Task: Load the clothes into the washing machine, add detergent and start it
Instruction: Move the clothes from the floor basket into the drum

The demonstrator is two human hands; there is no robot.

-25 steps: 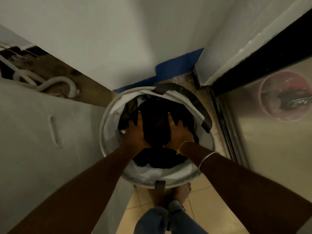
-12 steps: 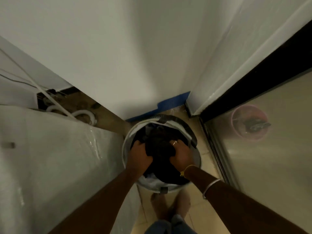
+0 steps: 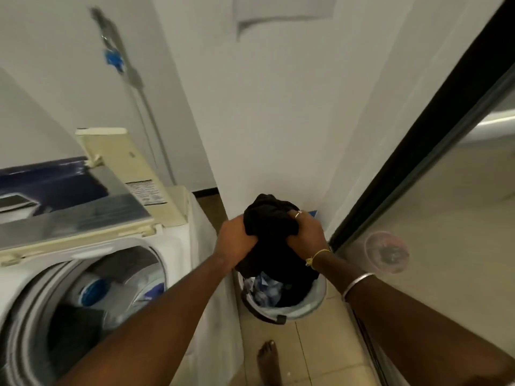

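Note:
A bundle of black clothes (image 3: 269, 218) is lifted above the round white laundry basket (image 3: 315, 298) on the floor. My left hand (image 3: 235, 236) grips the bundle's left side and my right hand (image 3: 306, 232) grips its right side. Blue patterned cloth (image 3: 264, 288) still lies in the basket. The top-loading washing machine (image 3: 172, 246) stands at the left with its lid (image 3: 69, 196) raised. Dark and blue items (image 3: 89, 291) lie inside its drum.
A white wall corner (image 3: 278, 121) rises behind the basket. A glass sliding door with a black frame (image 3: 412, 162) runs along the right. A hose and tap (image 3: 117, 59) hang on the wall behind the machine. My bare foot (image 3: 267, 360) rests on the tiled floor.
Both hands have closed on the black clothes and raised them out of the basket. My view has swung up and left, bringing the open washing machine into sight.

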